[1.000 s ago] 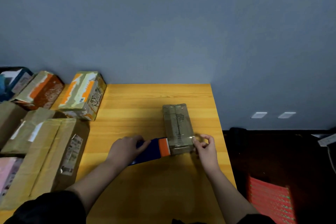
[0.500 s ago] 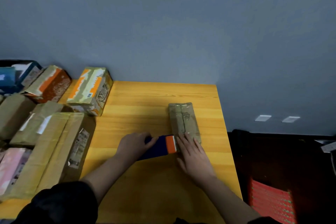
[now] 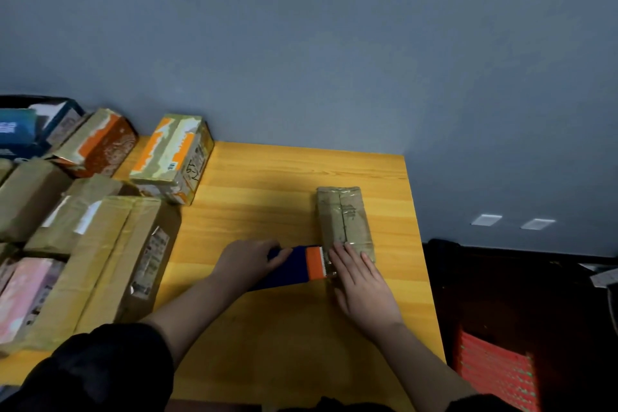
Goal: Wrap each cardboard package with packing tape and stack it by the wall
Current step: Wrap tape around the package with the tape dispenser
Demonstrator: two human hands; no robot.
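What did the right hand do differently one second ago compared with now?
The right hand let go of the pinched tape end and now lies flat on the near end of the package. The left hand still holds the tape dispenser.

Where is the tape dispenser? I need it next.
In the head view the tape dispenser lies on the table, right of centre, its orange end against the package's near end, held by the left hand.

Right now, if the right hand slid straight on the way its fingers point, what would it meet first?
The right hand already lies flat on the near end of the package, fingers pointing along its length. Sliding on, it would likely just cross the taped top, then bare table, then the wall.
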